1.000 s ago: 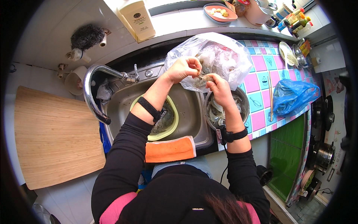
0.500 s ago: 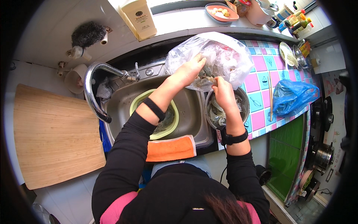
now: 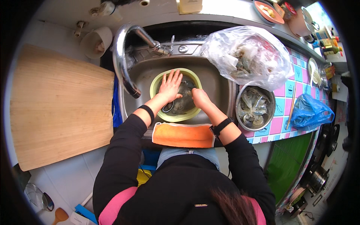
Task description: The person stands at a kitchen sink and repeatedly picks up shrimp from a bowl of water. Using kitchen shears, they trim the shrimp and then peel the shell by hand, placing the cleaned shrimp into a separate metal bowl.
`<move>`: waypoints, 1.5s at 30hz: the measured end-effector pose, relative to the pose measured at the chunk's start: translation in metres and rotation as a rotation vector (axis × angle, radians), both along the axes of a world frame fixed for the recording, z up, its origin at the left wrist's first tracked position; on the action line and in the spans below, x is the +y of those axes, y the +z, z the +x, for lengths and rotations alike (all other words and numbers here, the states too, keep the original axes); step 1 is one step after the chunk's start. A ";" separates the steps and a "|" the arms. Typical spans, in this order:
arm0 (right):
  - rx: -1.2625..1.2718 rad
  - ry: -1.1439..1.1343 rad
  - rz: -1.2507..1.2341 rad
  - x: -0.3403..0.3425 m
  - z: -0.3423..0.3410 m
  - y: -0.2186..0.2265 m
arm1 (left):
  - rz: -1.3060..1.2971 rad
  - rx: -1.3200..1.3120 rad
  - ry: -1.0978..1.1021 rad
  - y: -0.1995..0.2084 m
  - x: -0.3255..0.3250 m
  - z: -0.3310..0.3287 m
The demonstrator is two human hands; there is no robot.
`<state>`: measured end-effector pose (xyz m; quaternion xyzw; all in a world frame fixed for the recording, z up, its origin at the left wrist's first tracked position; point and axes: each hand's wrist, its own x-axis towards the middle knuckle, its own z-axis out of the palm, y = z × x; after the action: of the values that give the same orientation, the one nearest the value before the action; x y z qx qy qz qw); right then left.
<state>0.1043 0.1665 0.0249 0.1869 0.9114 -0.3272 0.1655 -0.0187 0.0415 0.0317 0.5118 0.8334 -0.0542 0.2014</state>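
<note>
Pale green basin (image 3: 152,92), one, standing in the steel sink (image 3: 220,88); both hands are at it. Shrimp (image 3: 185,89), grey, as I judge them, lying low in the basin; too blurred in my view to count. Left hand (image 3: 170,90): palm down over them, fingers straight and slightly spread, pinching nothing I can make out. Right hand (image 3: 201,98): fingers curled in at the basin's right side; I cannot tell whether they pinch anything. Looped object (image 3: 168,111), one, just below the left palm, resembling a scissors handle; the rest is hidden.

Steel bowl (image 3: 238,108), one, right of the sink, holding more shrimp (image 3: 255,101). Clear plastic bag (image 3: 275,71), one, bunched beyond the bowl. Orange cloth (image 3: 183,135), one, along the sink's front edge.

Handling notes, my judgement: left palm light, since soft bodies crush easily; fingertips clear of the looped object, as blades may lie under it; right hand taking one body at a time, away from the spiky head; basin kept level against slopping.
</note>
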 end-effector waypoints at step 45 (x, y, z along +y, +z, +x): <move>0.527 -0.577 -0.696 0.018 0.041 0.028 | 0.260 -1.198 0.693 0.054 -0.115 0.014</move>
<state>0.1452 0.1850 0.0531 0.2755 0.6708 -0.6790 -0.1140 -0.0048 -0.0736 0.0860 0.1784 0.6937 0.4045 0.5687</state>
